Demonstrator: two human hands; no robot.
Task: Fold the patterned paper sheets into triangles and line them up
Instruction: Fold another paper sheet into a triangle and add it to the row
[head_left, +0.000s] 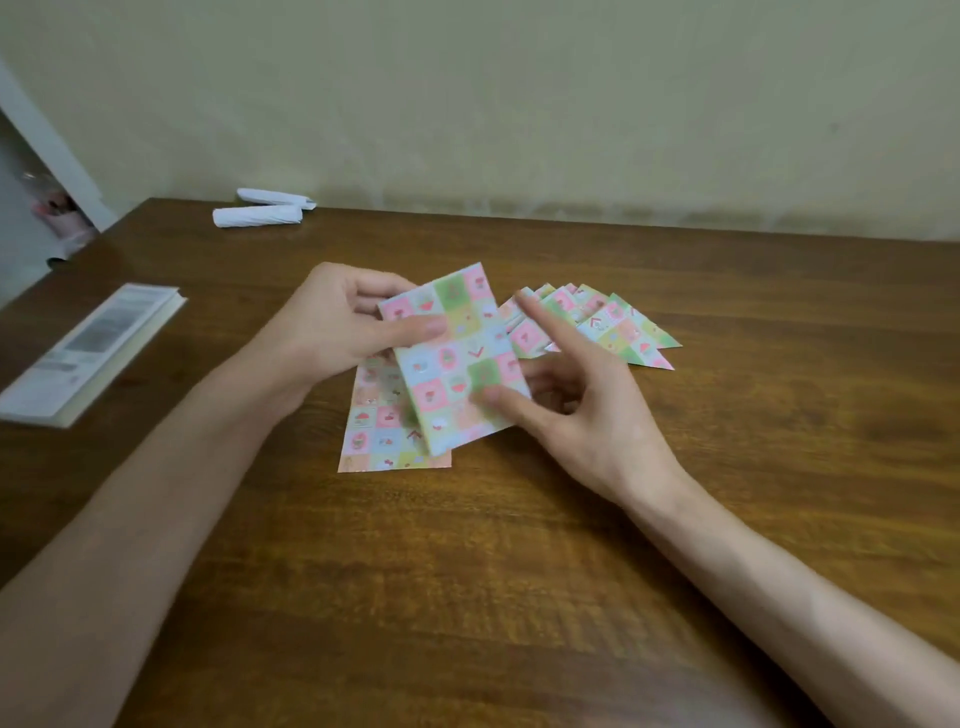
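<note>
A patterned paper sheet (457, 358) in pink, green and pale blue squares is lifted off the wooden table (519, 545). My left hand (332, 332) pinches its upper left edge, thumb on top. My right hand (576, 400) pinches the lower right part with thumb and bent fingers while its index finger points up. Under the lifted sheet another patterned sheet (382, 431) lies flat. Several folded patterned triangles (613, 327) lie overlapping in a row behind my right hand.
A white booklet (88, 353) lies at the table's left edge. Two rolled white papers (260, 210) sit at the back left by the beige wall. The table's left edge drops off near the booklet.
</note>
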